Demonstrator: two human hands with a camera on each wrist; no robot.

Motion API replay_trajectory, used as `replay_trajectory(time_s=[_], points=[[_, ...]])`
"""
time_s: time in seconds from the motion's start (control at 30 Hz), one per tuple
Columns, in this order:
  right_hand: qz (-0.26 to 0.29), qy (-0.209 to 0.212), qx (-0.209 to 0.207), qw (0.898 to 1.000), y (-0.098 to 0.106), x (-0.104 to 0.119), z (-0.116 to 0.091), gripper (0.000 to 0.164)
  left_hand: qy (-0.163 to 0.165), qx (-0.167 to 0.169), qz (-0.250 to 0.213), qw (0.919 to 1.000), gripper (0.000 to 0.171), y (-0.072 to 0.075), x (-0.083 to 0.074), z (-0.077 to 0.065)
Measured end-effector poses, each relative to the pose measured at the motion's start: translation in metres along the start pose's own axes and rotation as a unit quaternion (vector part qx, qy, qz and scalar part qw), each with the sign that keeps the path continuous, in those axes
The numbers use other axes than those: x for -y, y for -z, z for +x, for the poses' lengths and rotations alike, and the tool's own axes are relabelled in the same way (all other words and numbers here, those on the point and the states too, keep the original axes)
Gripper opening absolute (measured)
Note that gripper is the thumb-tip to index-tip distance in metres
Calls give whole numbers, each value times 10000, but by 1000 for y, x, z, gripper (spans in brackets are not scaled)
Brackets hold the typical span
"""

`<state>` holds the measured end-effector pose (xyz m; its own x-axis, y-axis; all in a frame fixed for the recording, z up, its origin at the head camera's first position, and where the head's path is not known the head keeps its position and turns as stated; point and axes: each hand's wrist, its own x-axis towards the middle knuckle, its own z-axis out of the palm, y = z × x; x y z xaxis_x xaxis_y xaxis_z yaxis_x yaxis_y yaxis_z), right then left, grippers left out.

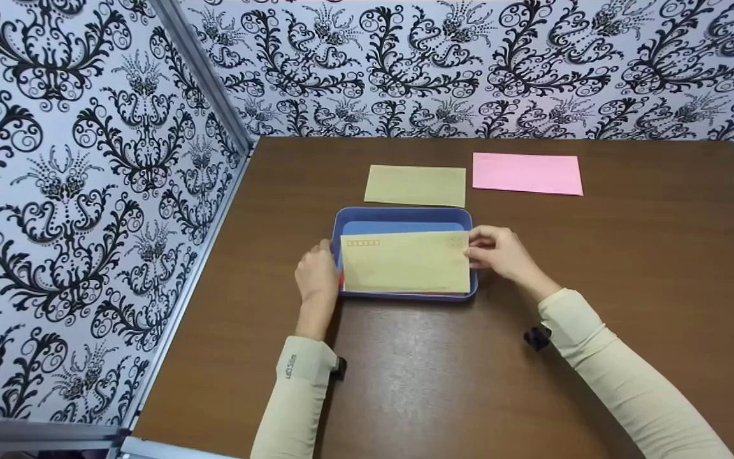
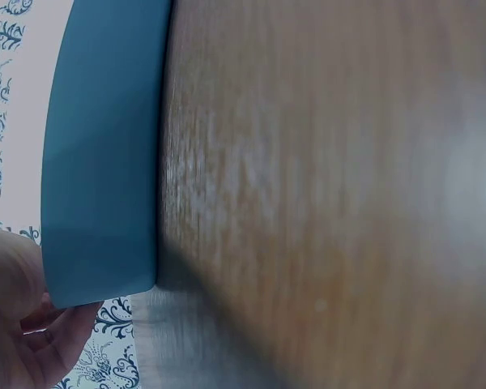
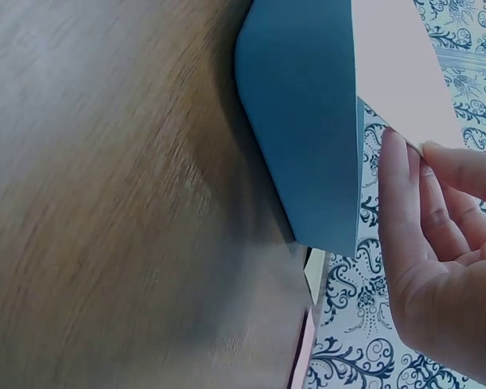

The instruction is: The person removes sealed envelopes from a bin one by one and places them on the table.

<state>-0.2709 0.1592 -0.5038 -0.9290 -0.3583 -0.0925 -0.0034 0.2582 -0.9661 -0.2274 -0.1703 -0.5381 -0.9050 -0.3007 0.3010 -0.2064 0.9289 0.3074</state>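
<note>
A blue tray (image 1: 405, 213) sits on the table, and a tan envelope (image 1: 405, 262) with a row of small printed boxes lies over its near part. My right hand (image 1: 502, 252) pinches that envelope's right edge between thumb and fingers, as the right wrist view also shows, where the pale envelope (image 3: 409, 69) rises past the tray wall (image 3: 308, 121). At the tray's left side, my left hand (image 1: 317, 273) grips the wall, its fingers (image 2: 61, 340) curled by the tray's corner. A bit of red shows beneath the envelope inside the tray.
Behind the tray lies another tan envelope (image 1: 416, 185), close to its far rim. To the right of that is a pink envelope (image 1: 526, 173). Patterned wall panels (image 1: 367, 70) bound the brown table (image 1: 628, 268) at the back and left.
</note>
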Motion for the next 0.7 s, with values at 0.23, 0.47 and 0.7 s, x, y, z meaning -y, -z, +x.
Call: replay_trajectory(time_s=[0.23,0.47,0.7], points=[[-75,-29,-125,9999,4,1,2,26,7,37,13,10000,20,0,0,0],[-214,39,-233,9995,7,4,0,25,17,84,-52,10000,22,1,1,1],[-38,62,-282,9996,13,6,-1,27,83,239,-80,9996,24,2,0,0]])
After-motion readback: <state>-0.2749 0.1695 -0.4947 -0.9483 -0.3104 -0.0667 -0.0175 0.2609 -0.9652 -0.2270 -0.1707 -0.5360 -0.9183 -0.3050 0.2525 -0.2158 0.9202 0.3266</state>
